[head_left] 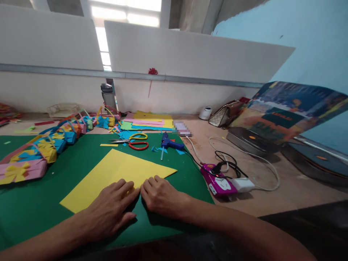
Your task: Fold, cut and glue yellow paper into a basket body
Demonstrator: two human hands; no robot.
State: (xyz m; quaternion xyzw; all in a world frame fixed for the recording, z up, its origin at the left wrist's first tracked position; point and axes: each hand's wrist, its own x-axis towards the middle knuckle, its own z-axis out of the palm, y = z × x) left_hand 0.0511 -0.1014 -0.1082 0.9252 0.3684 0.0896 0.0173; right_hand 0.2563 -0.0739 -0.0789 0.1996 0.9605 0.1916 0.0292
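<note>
A large sheet of yellow paper [119,166] lies at an angle on a green mat [187,195]. On its near edge rests my left hand [111,206], palm down, fingers stretched toward the right and thumb apart. My right hand [160,194] is beside it, nearly touching its fingertips. The right fingers are curled down at the same edge of the sheet, and their tips are partly hidden. Beyond the sheet lie scissors [138,146] with one yellow and one red handle, blades pointing left. To their right is a blue hot glue gun [172,144] with a glue stick [162,153] next to it.
Several small paper baskets with bows [51,148] line the left side. Coloured sheets [152,117] are stacked at the back. A purple power strip [220,183] with tangled cables sits right of the mat. A grey bottle [108,97] and a handbag [224,114] stand behind.
</note>
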